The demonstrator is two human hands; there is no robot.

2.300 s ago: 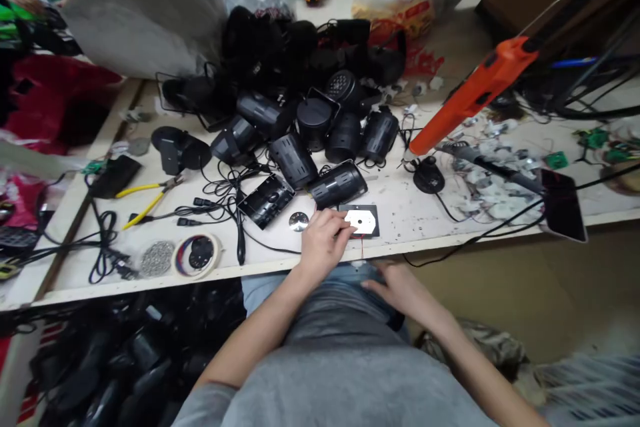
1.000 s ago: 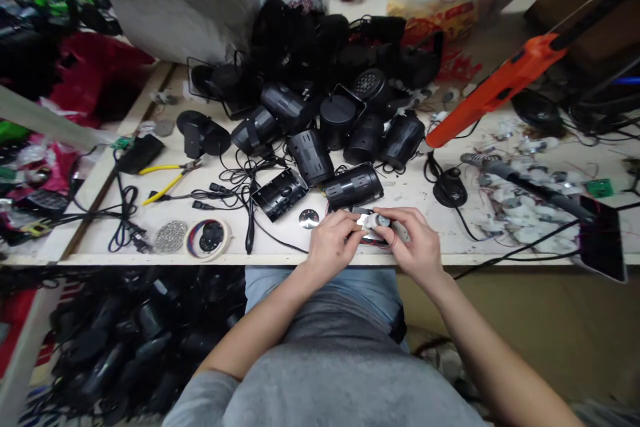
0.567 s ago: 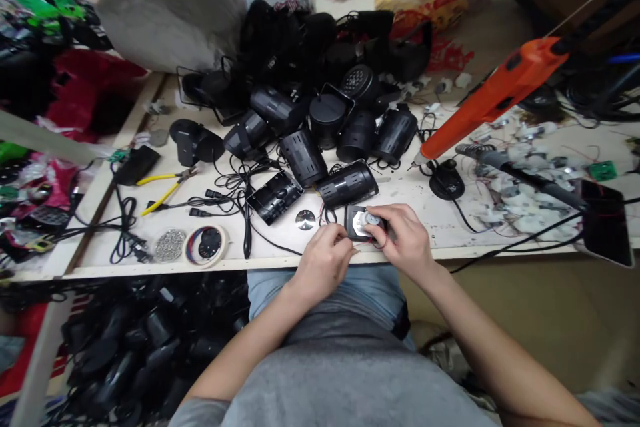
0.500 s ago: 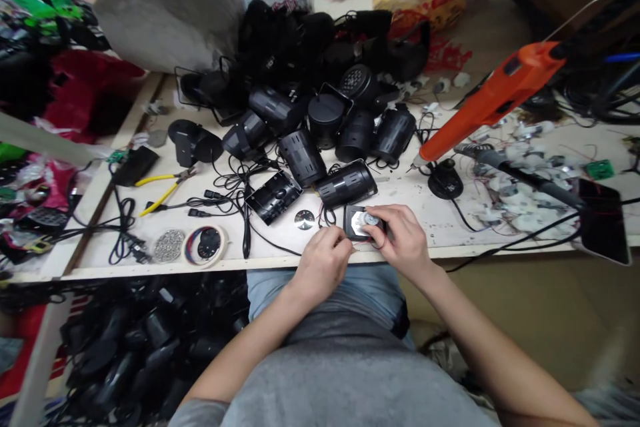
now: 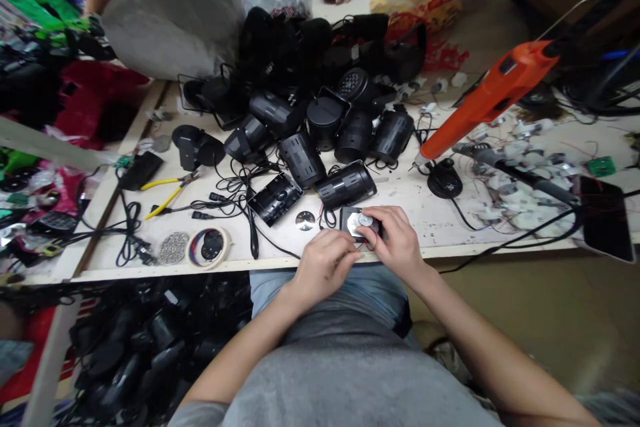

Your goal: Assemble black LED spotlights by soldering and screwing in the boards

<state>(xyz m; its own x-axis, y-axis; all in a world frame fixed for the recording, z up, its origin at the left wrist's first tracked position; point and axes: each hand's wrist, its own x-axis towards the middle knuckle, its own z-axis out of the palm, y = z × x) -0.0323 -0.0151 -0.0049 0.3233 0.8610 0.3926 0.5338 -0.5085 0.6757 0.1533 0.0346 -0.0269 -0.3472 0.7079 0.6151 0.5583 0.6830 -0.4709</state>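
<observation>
Hands at the bench's near edge, seen from my head. My right hand [image 5: 396, 240] is closed on a small round silver part [image 5: 365, 220], its fingers holding it against a black square plate [image 5: 347, 215] with a silver face. The plate lies flat on the white workbench [image 5: 415, 227], close to the near edge. My left hand [image 5: 324, 265] curls just beside the plate; whether it grips anything, I cannot tell. A thin red wire [image 5: 371, 245] shows beneath my right fingers. Left of the plate lies a silver disc [image 5: 305, 220]. Beyond stands a black cylindrical lamp housing [image 5: 345, 185] among tangled black cables [image 5: 233, 185]. Farther right lie an orange handheld tool [image 5: 480, 103] and a soldering iron [image 5: 515, 170].
</observation>
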